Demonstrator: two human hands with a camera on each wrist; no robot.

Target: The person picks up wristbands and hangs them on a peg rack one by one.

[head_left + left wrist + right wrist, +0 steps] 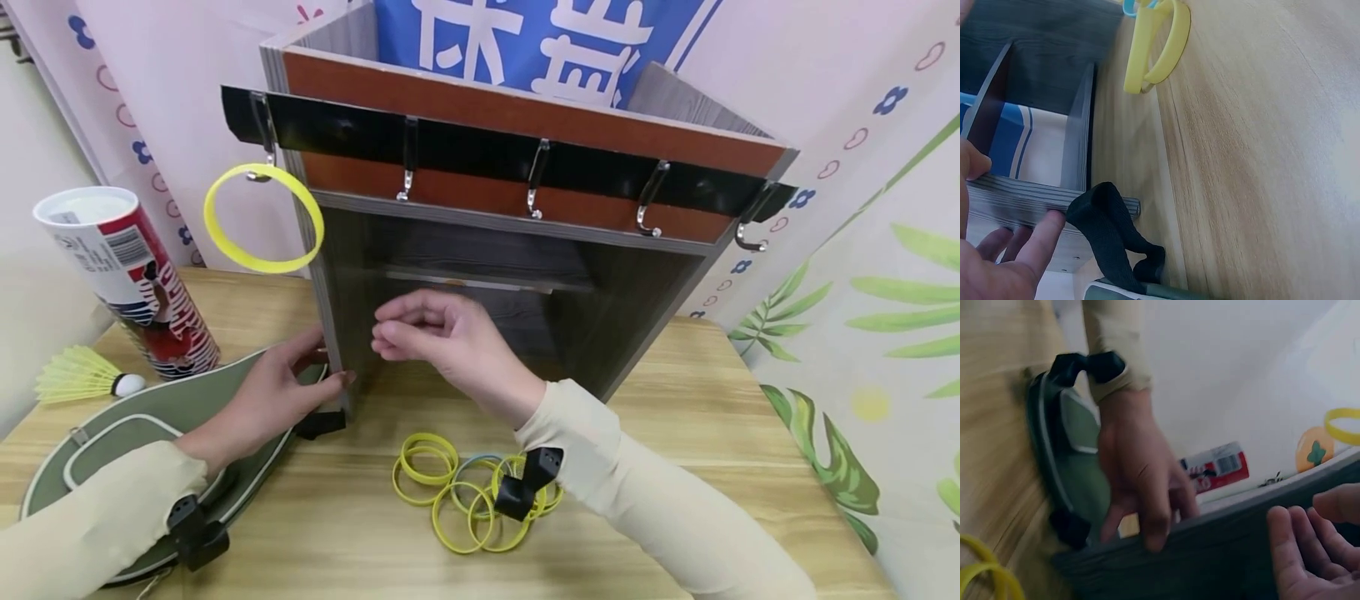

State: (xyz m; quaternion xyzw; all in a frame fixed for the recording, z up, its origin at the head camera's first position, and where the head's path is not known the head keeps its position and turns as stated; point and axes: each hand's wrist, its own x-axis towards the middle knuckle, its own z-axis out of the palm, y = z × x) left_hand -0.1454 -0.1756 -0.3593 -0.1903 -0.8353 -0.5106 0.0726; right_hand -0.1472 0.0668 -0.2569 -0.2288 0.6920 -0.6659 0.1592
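Observation:
A grey wooden shelf (652, 308) stands upright, a black hook strip (472, 150) across its brown front board. From the leftmost hook hangs a yellow ring (315, 223). My left hand (281, 392) grips the edge of the left side panel (1029, 199), thumb on one face and fingers on the other. In front of the shelf opening, my right hand (442, 333) is in the air with loosely bent fingers and nothing in them; the right wrist view shows its thumb apart from the fingers (1285, 540). Several yellow rings (425, 458) and a bluish one lie piled on the table below it.
A green bag (56, 483) with a black strap (1107, 231) lies under my left forearm, against the shelf's side. Behind it are a yellow shuttlecock (82, 377) and a tall shuttlecock tube (142, 283). Patterned curtains (847, 100) hang behind the wooden table (675, 467).

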